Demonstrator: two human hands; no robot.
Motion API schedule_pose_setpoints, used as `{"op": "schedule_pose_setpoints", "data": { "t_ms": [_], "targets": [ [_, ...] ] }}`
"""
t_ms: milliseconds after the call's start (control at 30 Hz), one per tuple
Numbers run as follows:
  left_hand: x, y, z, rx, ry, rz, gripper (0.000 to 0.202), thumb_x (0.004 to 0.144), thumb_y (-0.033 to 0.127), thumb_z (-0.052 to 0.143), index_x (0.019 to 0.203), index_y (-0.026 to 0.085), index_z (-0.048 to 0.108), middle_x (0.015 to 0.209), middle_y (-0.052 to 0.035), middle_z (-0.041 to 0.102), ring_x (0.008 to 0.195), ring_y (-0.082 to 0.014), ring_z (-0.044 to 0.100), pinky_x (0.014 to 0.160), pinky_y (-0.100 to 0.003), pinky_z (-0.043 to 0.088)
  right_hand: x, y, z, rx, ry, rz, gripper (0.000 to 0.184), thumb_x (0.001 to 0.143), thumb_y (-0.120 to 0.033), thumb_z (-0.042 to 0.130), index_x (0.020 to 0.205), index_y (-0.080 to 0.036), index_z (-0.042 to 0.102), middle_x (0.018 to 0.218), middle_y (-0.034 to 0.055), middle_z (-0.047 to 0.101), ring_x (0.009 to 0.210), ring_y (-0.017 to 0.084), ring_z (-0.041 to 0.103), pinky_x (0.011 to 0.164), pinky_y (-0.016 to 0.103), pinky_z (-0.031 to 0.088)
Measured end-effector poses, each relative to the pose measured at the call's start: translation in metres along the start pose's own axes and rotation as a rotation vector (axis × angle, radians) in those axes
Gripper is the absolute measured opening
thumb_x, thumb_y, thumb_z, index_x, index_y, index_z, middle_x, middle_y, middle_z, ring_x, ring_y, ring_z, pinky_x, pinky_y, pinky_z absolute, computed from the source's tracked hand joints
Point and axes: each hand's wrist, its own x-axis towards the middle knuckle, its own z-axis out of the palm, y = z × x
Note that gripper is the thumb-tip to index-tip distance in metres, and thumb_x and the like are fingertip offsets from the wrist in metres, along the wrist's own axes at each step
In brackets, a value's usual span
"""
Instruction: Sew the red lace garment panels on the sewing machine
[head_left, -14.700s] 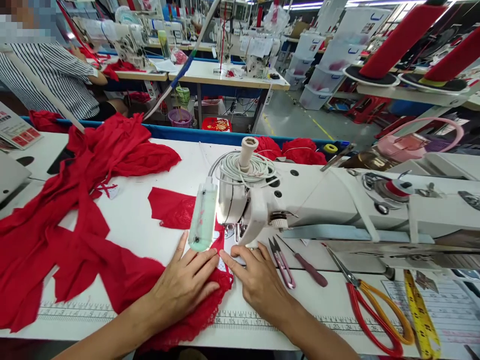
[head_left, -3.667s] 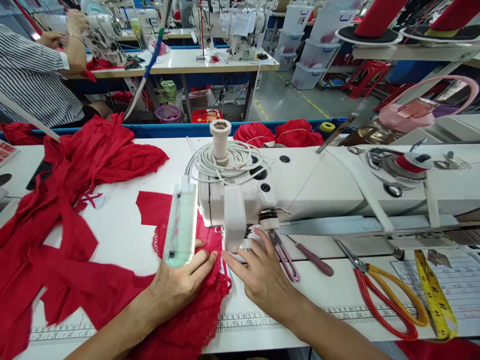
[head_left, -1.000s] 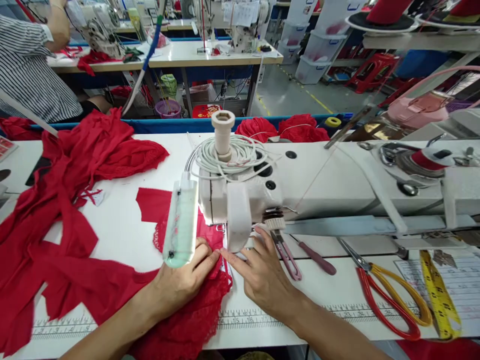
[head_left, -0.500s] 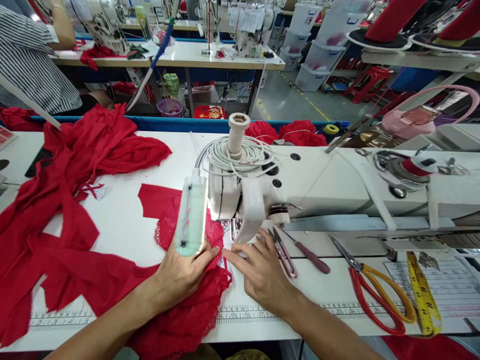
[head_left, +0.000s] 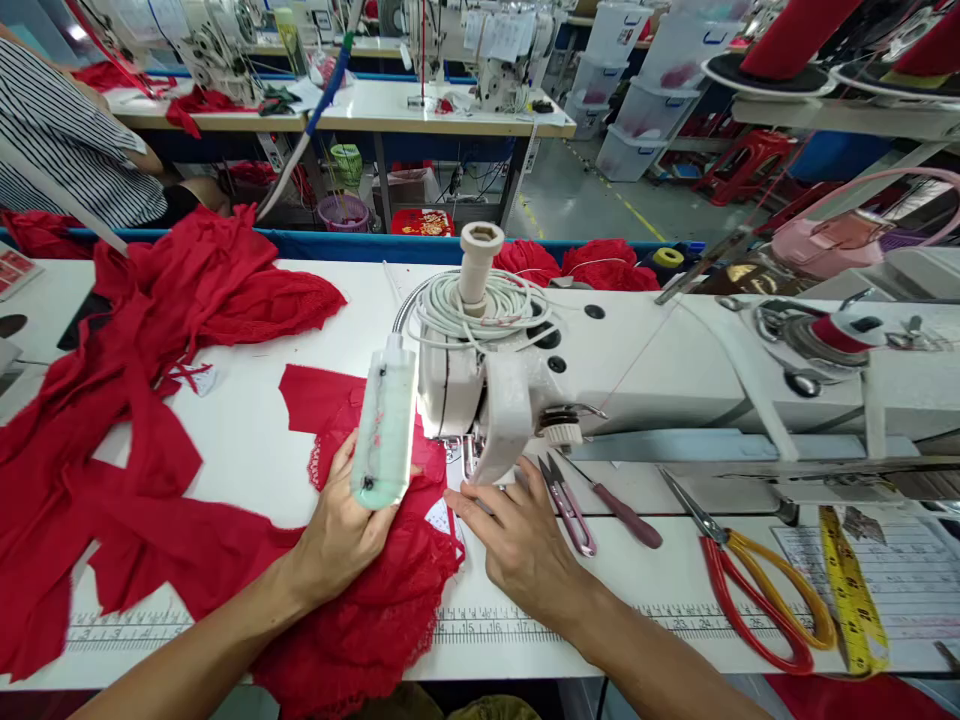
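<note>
Red lace fabric (head_left: 375,620) lies at the front of a white sewing machine (head_left: 506,400), part of it by the presser foot (head_left: 469,455). My left hand (head_left: 341,535) rests on the fabric with its fingers stretched forward, partly hidden behind a pale green lamp (head_left: 385,430). My right hand (head_left: 517,530) lies just right of the presser foot, fingers apart and index tip beside the fabric's edge. Between the hands a small white printed piece (head_left: 439,517) shows at the red edge. The needle itself is hidden by the machine head.
Thread snips (head_left: 570,510), a purple-handled pointed tool (head_left: 626,513), large scissors (head_left: 742,570) and a yellow tape measure (head_left: 851,590) lie at right. A heap of red garments (head_left: 142,400) covers the left. Beyond the table a person in a striped shirt (head_left: 60,130) sits.
My left hand has shifted left, away from the presser foot, and its thumb has drawn back from the fabric's edge. My right hand has barely moved.
</note>
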Motion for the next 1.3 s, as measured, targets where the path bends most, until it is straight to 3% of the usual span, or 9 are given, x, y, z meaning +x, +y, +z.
{"op": "schedule_pose_setpoints", "data": {
  "t_ms": [67,167,333,467,567,733,933,1133,1300],
  "targets": [
    [0.0,-0.002,0.0,0.017,0.064,-0.051,0.03,0.094,0.005,0.044,0.109,0.019,0.066,0.086,-0.003,0.067,0.092,-0.0195,0.064,0.1,-0.042,0.051,-0.001,0.0,0.001,0.0,0.007,0.0,0.053,0.074,0.008,0.043,0.114,-0.016,0.066,0.097,0.0055,0.07,0.085,0.02,0.054,0.11,0.051,0.024],
    [0.0,-0.003,-0.001,0.016,0.114,0.008,0.041,0.09,0.0,0.041,0.114,0.021,0.066,0.099,-0.0058,0.066,0.103,-0.0208,0.062,0.107,-0.047,0.047,-0.002,0.001,0.003,0.004,0.01,-0.002,0.052,0.076,0.008,0.043,0.115,-0.016,0.066,0.099,0.0064,0.071,0.088,0.021,0.055,0.111,0.051,0.024],
    [0.002,0.0,-0.003,0.125,-0.031,0.212,0.048,0.088,-0.003,0.043,0.114,0.028,0.07,0.112,-0.0075,0.06,0.114,-0.025,0.056,0.106,-0.064,0.041,-0.003,0.0,0.004,-0.006,0.014,-0.001,0.052,0.077,0.007,0.042,0.118,-0.017,0.066,0.1,0.0066,0.071,0.09,0.022,0.055,0.112,0.051,0.023],
    [0.002,0.0,-0.003,0.154,-0.083,0.218,0.044,0.087,-0.003,0.045,0.108,0.024,0.072,0.102,-0.007,0.062,0.105,-0.0239,0.057,0.106,-0.07,0.038,-0.003,0.0,0.001,0.015,-0.006,0.012,0.055,0.075,0.008,0.04,0.117,-0.018,0.065,0.103,0.0056,0.07,0.089,0.02,0.054,0.112,0.051,0.021],
    [0.001,0.0,-0.003,0.125,-0.118,0.181,0.048,0.083,-0.005,0.045,0.108,0.026,0.072,0.096,-0.0054,0.062,0.097,-0.0221,0.058,0.105,-0.069,0.04,-0.004,0.0,-0.003,0.065,0.022,0.005,0.054,0.077,0.007,0.038,0.116,-0.019,0.064,0.098,0.0045,0.068,0.087,0.019,0.054,0.111,0.049,0.024],
    [-0.001,-0.001,-0.002,0.094,-0.127,0.152,0.048,0.081,-0.005,0.047,0.105,0.026,0.074,0.114,-0.0076,0.061,0.107,-0.0232,0.057,0.106,-0.065,0.042,-0.003,0.001,-0.006,0.109,0.07,0.029,0.046,0.077,0.007,0.04,0.103,-0.02,0.067,0.092,0.0038,0.065,0.084,0.018,0.053,0.105,0.048,0.03],
    [-0.001,-0.004,0.002,0.098,-0.105,0.173,0.048,0.08,-0.005,0.049,0.107,0.027,0.074,0.122,-0.0078,0.061,0.113,-0.0251,0.057,0.11,-0.07,0.036,-0.002,0.004,-0.001,0.044,0.039,0.042,0.057,0.07,0.009,0.04,0.11,-0.021,0.068,0.097,0.0063,0.061,0.088,0.02,0.054,0.102,0.048,0.033],
    [0.002,0.005,0.002,0.185,0.015,0.278,0.033,0.091,-0.001,0.046,0.098,0.018,0.072,0.125,-0.0132,0.061,0.117,-0.0273,0.056,0.1,-0.059,0.047,-0.003,0.001,0.0,0.001,0.01,0.002,0.065,0.071,0.01,0.04,0.121,-0.023,0.065,0.102,0.007,0.061,0.09,0.02,0.053,0.102,0.05,0.03],
    [0.001,0.014,-0.003,0.332,0.0,0.386,0.025,0.097,0.004,0.048,0.102,0.014,0.07,0.119,-0.0077,0.07,0.116,-0.0288,0.058,0.103,-0.057,0.043,-0.002,-0.001,0.002,0.008,-0.021,0.001,0.061,0.071,0.01,0.041,0.116,-0.022,0.065,0.101,0.0048,0.063,0.093,0.02,0.053,0.106,0.049,0.025]
  ]
}}
